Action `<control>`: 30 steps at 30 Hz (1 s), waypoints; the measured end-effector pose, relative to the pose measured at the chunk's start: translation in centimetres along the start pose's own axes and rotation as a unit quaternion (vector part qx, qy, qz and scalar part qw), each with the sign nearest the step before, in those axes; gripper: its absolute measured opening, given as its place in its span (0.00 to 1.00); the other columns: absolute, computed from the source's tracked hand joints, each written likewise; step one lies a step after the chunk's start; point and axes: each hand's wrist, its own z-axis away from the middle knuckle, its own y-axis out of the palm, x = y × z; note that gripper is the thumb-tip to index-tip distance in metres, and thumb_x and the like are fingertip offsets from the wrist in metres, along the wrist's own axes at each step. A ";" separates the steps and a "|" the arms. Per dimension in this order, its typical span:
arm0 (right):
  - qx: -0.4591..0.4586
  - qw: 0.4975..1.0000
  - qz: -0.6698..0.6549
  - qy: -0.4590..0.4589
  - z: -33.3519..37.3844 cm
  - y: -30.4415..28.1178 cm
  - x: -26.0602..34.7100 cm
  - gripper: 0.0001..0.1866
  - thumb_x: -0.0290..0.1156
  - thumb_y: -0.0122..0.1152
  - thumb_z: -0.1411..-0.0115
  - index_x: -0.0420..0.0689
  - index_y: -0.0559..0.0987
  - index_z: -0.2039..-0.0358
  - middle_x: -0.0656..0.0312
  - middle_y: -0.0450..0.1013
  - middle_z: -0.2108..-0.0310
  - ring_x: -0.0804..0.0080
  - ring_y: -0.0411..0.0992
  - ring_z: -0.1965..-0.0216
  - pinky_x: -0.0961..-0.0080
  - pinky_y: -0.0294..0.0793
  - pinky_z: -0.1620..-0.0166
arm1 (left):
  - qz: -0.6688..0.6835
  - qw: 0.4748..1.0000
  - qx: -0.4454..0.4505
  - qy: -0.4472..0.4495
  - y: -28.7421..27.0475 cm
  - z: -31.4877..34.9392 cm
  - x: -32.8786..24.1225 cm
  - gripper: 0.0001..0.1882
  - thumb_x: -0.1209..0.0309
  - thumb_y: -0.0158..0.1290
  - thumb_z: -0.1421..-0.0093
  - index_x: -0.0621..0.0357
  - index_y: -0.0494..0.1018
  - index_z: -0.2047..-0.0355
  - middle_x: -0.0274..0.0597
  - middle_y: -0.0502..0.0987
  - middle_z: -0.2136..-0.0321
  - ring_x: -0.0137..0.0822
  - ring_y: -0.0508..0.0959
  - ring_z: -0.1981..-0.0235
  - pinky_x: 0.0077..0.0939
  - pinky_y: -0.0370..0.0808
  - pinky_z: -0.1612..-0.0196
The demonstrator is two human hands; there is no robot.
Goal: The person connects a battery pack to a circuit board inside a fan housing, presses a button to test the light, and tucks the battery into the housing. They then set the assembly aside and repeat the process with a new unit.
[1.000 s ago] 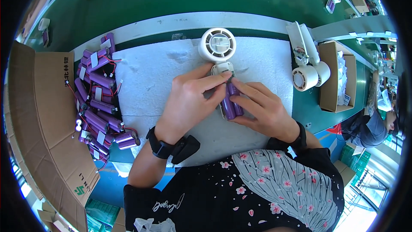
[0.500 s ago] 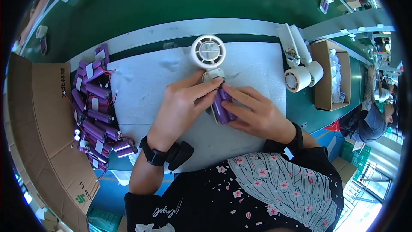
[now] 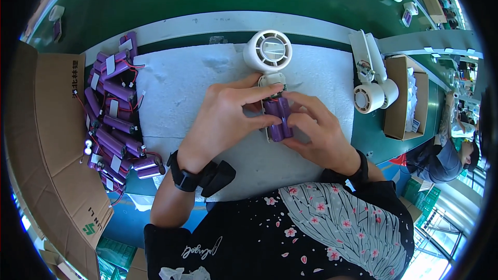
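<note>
A white handheld fan (image 3: 268, 52) lies on the pale foam mat, its round grilled head pointing away from me. In its opened handle sits a purple battery pack (image 3: 278, 119) of two cylinders side by side. My left hand (image 3: 228, 109) grips the fan handle from the left, with fingertips at the neck and thumb on the battery pack. My right hand (image 3: 319, 127) holds the pack's right side, its index fingertip close to the small circuit board (image 3: 275, 93) at the neck. Fingers partly hide the wires there.
Several purple battery packs (image 3: 114, 140) with red and black wires are heaped on the left beside a cardboard box (image 3: 62, 140). On the right lie white fans (image 3: 369, 97) and an open carton (image 3: 407, 114) holding plastic bags. Another person (image 3: 446, 150) sits farther right.
The whole scene has shifted a little in the picture. My left thumb now lies on the battery pack, and my right fingers have curled closer to its side.
</note>
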 end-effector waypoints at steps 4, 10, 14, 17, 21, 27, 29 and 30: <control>0.008 0.998 -0.031 0.050 -0.7 -0.2 0.5 0.28 0.21 0.77 0.65 0.44 0.71 0.63 0.51 0.65 0.47 0.53 0.72 0.56 0.66 0.77 0.56 | 0.053 0.998 -0.002 -0.034 0.4 0.0 0.2 0.29 0.80 0.69 0.59 0.57 0.79 0.53 0.51 0.78 0.53 0.34 0.84 0.66 0.25 0.81 0.62; 0.008 0.997 -0.021 0.079 -1.6 -0.1 0.7 0.31 0.23 0.75 0.62 0.45 0.68 0.57 0.53 0.64 0.50 0.48 0.70 0.54 0.61 0.76 0.54 | 0.075 0.996 -0.016 -0.047 0.6 -0.2 0.4 0.28 0.81 0.68 0.58 0.60 0.78 0.53 0.49 0.80 0.55 0.31 0.83 0.65 0.23 0.81 0.62; 0.014 0.992 -0.064 0.107 -2.1 -0.6 0.6 0.34 0.25 0.75 0.60 0.46 0.67 0.52 0.52 0.62 0.49 0.48 0.70 0.53 0.60 0.75 0.54 | 0.078 0.995 -0.016 -0.065 0.9 0.0 0.3 0.27 0.82 0.67 0.58 0.60 0.78 0.53 0.47 0.81 0.60 0.30 0.83 0.67 0.22 0.80 0.62; 0.022 0.990 -0.105 0.088 -2.5 -0.9 0.2 0.26 0.25 0.76 0.59 0.43 0.74 0.58 0.54 0.68 0.55 0.57 0.72 0.58 0.67 0.74 0.57 | 0.073 0.995 -0.019 -0.065 1.0 -0.2 0.9 0.26 0.82 0.66 0.57 0.60 0.78 0.53 0.45 0.82 0.63 0.30 0.83 0.68 0.21 0.80 0.63; -0.054 0.997 -0.016 0.058 -2.7 -0.3 -0.4 0.16 0.25 0.73 0.55 0.39 0.77 0.66 0.56 0.72 0.65 0.59 0.73 0.63 0.67 0.74 0.60 | 0.077 0.996 -0.013 -0.041 1.6 -0.1 0.2 0.25 0.81 0.65 0.55 0.59 0.78 0.53 0.43 0.82 0.66 0.30 0.82 0.69 0.21 0.79 0.64; -0.046 0.994 -0.028 0.098 -2.2 -0.5 0.4 0.12 0.25 0.72 0.54 0.37 0.79 0.69 0.58 0.72 0.70 0.59 0.73 0.66 0.67 0.75 0.63 | 0.060 0.998 0.007 -0.004 1.5 -0.1 0.3 0.26 0.79 0.66 0.55 0.57 0.78 0.52 0.43 0.82 0.67 0.30 0.82 0.69 0.22 0.78 0.63; -0.009 0.996 0.074 -0.043 -1.7 -1.1 -0.4 0.17 0.25 0.72 0.55 0.37 0.79 0.64 0.56 0.73 0.64 0.58 0.73 0.63 0.68 0.75 0.62 | 0.063 0.998 0.010 0.002 1.4 -0.3 0.2 0.26 0.79 0.66 0.55 0.56 0.78 0.52 0.43 0.81 0.66 0.31 0.82 0.69 0.23 0.78 0.63; -0.004 0.996 0.074 -0.047 -1.7 -1.2 0.0 0.17 0.25 0.72 0.55 0.37 0.79 0.64 0.56 0.73 0.64 0.58 0.73 0.63 0.68 0.75 0.62 | 0.061 0.998 0.016 0.005 1.2 -0.2 0.3 0.26 0.79 0.66 0.55 0.56 0.78 0.52 0.43 0.81 0.65 0.32 0.82 0.69 0.23 0.78 0.63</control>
